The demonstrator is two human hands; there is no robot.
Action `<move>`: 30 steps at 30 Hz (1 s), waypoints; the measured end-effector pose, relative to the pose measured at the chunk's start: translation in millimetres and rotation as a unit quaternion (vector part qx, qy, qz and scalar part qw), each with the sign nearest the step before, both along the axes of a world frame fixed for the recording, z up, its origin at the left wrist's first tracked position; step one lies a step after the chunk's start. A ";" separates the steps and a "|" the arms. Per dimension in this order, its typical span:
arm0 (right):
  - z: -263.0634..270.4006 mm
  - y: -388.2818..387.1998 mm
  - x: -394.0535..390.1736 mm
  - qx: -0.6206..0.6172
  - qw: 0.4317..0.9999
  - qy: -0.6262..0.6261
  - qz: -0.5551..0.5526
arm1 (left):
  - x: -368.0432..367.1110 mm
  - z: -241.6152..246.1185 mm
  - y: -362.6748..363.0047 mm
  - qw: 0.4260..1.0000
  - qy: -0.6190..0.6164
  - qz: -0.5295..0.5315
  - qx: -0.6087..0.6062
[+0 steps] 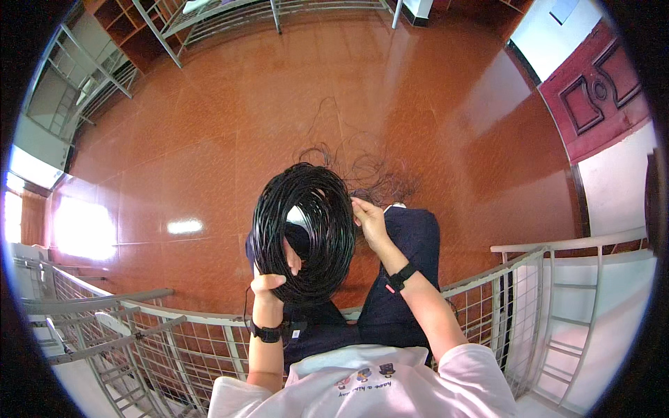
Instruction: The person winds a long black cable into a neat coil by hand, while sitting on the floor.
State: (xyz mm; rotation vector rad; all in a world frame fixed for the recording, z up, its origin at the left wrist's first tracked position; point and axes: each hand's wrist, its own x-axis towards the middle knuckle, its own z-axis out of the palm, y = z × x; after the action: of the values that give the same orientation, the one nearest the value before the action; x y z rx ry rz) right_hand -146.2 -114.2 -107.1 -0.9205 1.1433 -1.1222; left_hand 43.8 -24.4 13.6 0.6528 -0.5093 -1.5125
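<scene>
A thick coil of thin black cord or wire point(334, 245) is held up above my lap. My left hand point(269, 282) grips its lower left side, with the thumb outside and the fingers reaching through the middle opening. At the coil's right edge, my right hand point(368, 217) has thumb and fingertips pinched together against the strands; whether a single strand lies between them is too small to tell. Beyond the coil, loose tangled strands point(384, 177) spread over the floor near my feet.
I sit on a metal bed frame with wire mesh point(193, 334). Glossy reddish-brown floor tiles point(209, 136) stretch ahead. Metal bunk beds point(225, 21) and a wooden shelf unit point(117, 26) stand at the far side. A red panelled door point(596, 94) is at the right, beside a ladder point(572, 313).
</scene>
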 end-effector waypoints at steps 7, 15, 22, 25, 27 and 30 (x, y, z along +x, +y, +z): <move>-21.8 25.9 14.5 0.039 0.997 -0.019 0.065 | 2.4 -8.7 -1.1 0.998 -0.039 0.011 -0.049; 20.3 24.6 22.6 0.047 0.990 0.024 0.132 | -3.0 -17.6 9.5 0.992 0.016 -0.081 -0.097; 18.7 17.0 -10.2 0.177 0.933 -0.227 0.216 | -8.2 -21.1 12.8 0.973 0.111 -0.175 -0.102; 21.2 21.6 -12.4 0.141 0.928 -0.284 0.197 | -7.7 -20.0 10.8 0.966 0.116 -0.201 -0.118; 28.5 22.6 -16.6 0.144 0.915 -0.340 0.161 | -5.7 -18.6 8.4 0.965 0.142 -0.193 -0.106; 22.6 22.0 -23.2 0.163 0.900 -0.361 0.181 | -7.4 -5.4 8.5 0.973 0.153 -0.160 -0.068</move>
State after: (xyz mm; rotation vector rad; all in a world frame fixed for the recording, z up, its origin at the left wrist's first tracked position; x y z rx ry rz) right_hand -169.4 -92.2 -84.5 -0.3631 0.4882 -0.8148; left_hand 36.4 -15.9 8.2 0.2290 -0.4907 -1.8243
